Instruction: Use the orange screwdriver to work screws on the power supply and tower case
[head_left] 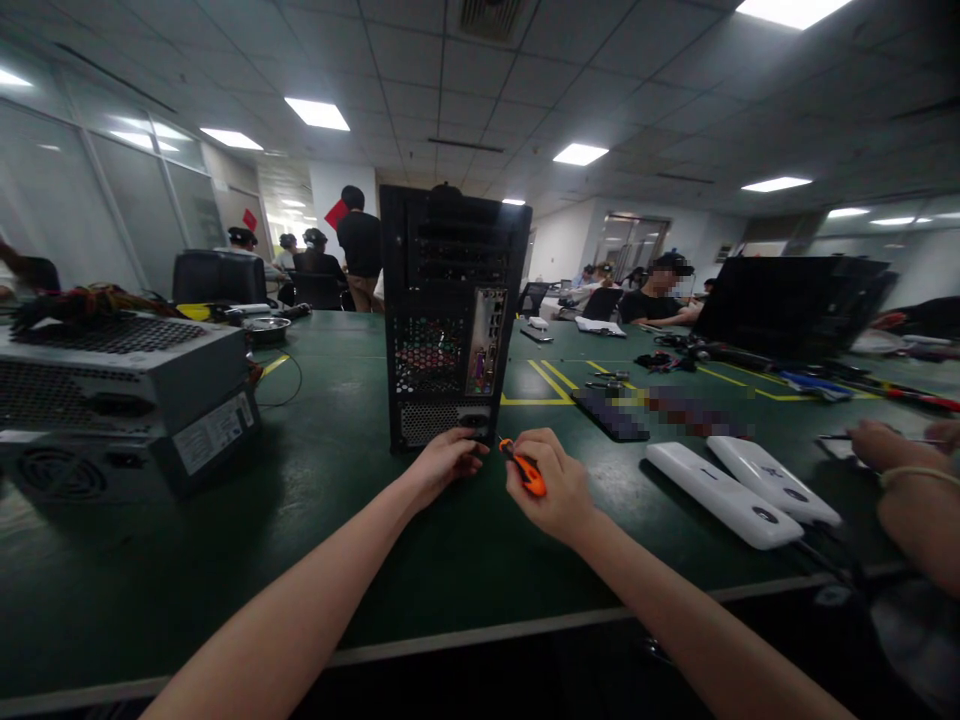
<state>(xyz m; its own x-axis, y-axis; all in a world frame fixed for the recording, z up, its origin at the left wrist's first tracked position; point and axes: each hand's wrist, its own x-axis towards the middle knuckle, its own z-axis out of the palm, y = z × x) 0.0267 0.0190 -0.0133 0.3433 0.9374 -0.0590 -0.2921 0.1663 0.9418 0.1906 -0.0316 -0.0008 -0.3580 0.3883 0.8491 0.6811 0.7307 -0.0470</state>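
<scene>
A black computer case (459,300) stands upright on the green table, its rear side facing me. A grey perforated power supply panel (431,422) shows at its bottom, below the port strip. My left hand (450,465) is at the lower right of that panel, fingers loosely bent and apart; whether they touch the case I cannot tell. Nothing shows in them. My right hand (553,485) is closed around an orange and black screwdriver (531,474). Its tip points up and left toward the case's bottom right corner.
Two stacked grey power supplies (187,395) with cables on top sit at left, near a metal bowl (268,328). White devices (724,495) lie at right, beside another person's hands (904,450). A dark case (795,305) stands at the back right.
</scene>
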